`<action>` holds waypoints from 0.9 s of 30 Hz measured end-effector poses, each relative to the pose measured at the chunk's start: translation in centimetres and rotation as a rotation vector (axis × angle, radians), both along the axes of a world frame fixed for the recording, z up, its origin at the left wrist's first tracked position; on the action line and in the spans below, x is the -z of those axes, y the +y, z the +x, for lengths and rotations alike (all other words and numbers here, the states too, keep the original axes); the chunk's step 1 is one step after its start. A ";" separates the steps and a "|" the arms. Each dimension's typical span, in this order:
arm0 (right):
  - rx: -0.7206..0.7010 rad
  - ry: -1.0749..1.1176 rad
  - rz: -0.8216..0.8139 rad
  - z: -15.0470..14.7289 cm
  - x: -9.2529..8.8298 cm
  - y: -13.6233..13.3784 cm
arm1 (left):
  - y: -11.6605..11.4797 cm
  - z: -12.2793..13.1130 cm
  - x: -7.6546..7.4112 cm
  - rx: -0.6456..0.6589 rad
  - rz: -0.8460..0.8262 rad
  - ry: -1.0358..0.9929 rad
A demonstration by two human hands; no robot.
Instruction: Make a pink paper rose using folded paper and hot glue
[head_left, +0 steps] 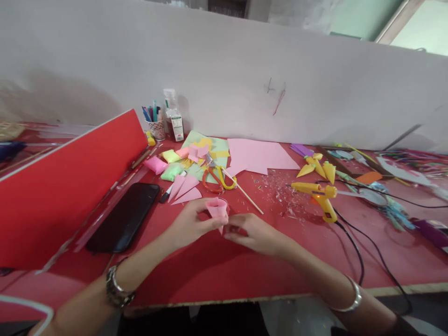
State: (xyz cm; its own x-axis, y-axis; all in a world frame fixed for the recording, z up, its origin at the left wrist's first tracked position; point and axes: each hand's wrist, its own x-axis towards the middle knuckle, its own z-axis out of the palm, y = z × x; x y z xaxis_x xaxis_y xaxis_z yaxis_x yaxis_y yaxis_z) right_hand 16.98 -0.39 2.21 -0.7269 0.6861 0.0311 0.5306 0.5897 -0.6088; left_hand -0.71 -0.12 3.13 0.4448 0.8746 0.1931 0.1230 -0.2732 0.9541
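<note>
A small pink paper cone point(217, 208) is held over the red table, its open mouth upward and its point down. My left hand point(191, 224) grips it between thumb and fingers from the left. From the right, my right hand point(254, 232) is closed with its fingertips at the cone's lower side; the exact contact is partly hidden. Just beyond my left hand lie several flat pink paper wedges point(185, 187). Behind the cone are scissors with orange and yellow handles point(223, 177) and a thin wooden stick point(245, 192).
A yellow glue gun point(320, 196) rests on the right with its black cable trailing forward. Finished yellow cones point(315, 167) lie behind it. A black phone point(124, 217) and a red board point(77, 186) occupy the left. A bottle point(174, 116) and pen cup point(156, 129) stand by the wall.
</note>
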 end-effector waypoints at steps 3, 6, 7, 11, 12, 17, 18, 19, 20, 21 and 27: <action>0.120 -0.076 0.025 1.8 -1.4 -1.0 | 0.4 -0.7 0.4 0.090 -0.161 -0.094; 0.260 -0.129 0.017 5.0 -2.4 -2.5 | 0.8 -1.4 0.7 0.132 -0.212 -0.118; 0.340 -0.146 0.032 6.2 -2.7 -3.0 | 0.9 -1.6 0.8 0.126 -0.204 -0.116; 1.050 -0.061 0.337 10.6 -3.1 -4.6 | 1.1 -2.2 1.1 0.064 -0.130 -0.050; 1.233 -0.054 0.405 11.6 -3.0 -4.7 | 1.1 -2.4 1.0 0.044 -0.092 -0.005; 1.533 -0.033 0.315 14.9 -1.1 -3.6 | 1.0 -2.8 0.6 -0.001 0.184 0.273; 1.519 -0.046 0.317 15.3 -0.6 -3.1 | 1.0 -2.8 0.6 -0.003 0.204 0.305; 1.475 -0.062 0.312 15.6 0.0 -2.6 | 0.9 -2.8 0.6 -0.005 0.205 0.330; 1.424 -0.073 0.310 15.8 0.4 -2.0 | 0.9 -2.7 0.7 -0.015 0.196 0.349; 1.386 -0.083 0.300 15.8 0.7 -1.5 | 0.9 -2.6 0.9 -0.033 0.186 0.365; 1.341 -0.146 0.276 15.1 1.0 0.3 | 1.1 -2.6 1.9 -0.121 0.237 0.457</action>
